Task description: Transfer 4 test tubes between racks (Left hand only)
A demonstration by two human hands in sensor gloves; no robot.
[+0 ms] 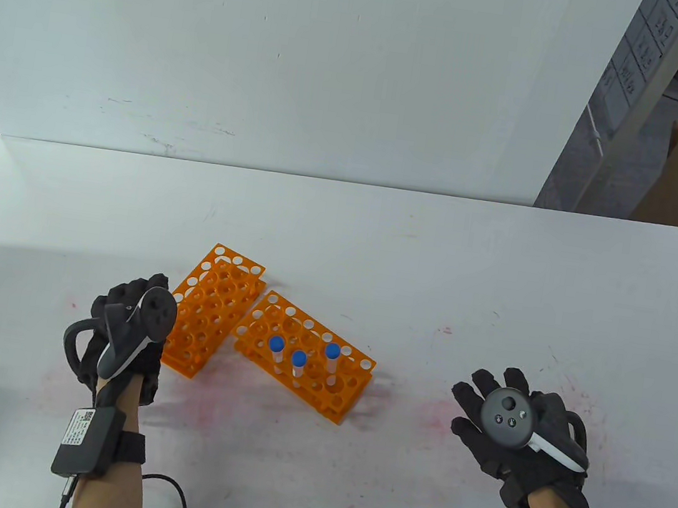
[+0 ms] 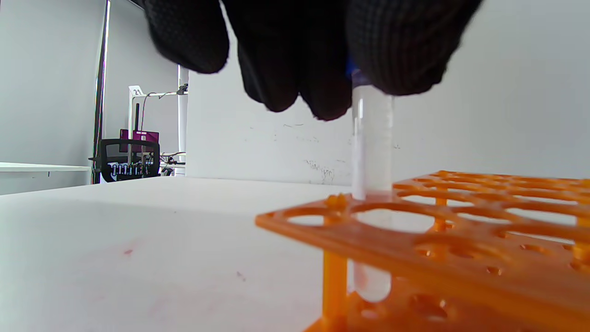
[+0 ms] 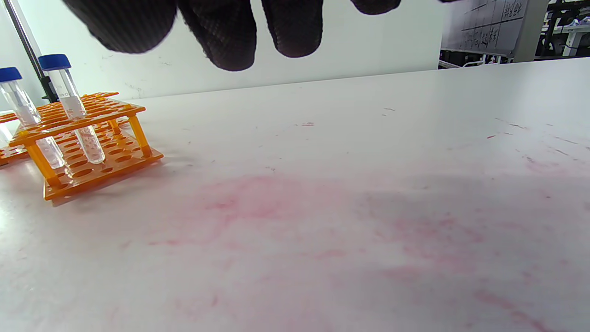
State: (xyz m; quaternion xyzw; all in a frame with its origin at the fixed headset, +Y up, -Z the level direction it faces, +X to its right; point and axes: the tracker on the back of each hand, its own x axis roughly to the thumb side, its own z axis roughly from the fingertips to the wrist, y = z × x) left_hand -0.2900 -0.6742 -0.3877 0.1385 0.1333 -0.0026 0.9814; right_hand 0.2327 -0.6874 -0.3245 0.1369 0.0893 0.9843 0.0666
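Left wrist view: tube [image 2: 371,138] in left grip [image 2: 295,55].

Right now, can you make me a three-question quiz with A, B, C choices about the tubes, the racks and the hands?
1. Where is the tube the left hand holds?
A. in the left rack
B. lying on the table
C. in the right hand

2. How many blue-capped tubes stand in the right rack?
A. one
B. three
C. five

3. What is the right hand doing?
A. gripping a tube
B. lifting a rack
C. holding nothing

Answers:
1 A: the held tube passes down through a hole in the left rack.
2 B: three blue caps show in the table view.
3 C: it is spread over the table, apart from both racks.
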